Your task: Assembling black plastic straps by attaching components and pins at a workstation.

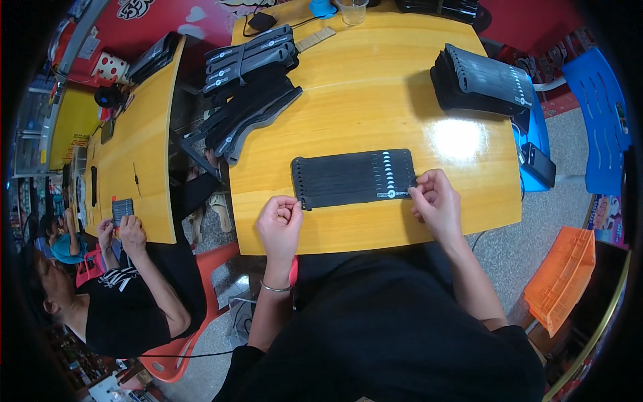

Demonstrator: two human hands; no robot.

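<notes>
Row of overlapping black straps lies flat nr table's front edge, approx. mid. My L hand has thumb & index drawn together, pinching the row's front L corner; my R hand pinches its front R corner, likewise. Strap stack by R edge; tied strap bundles toward far L corner.

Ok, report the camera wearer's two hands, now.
Left hand: closed, pinching the near left corner of the overlapping black straps.
Right hand: closed, pinching the near right corner of the overlapping black straps.
</notes>
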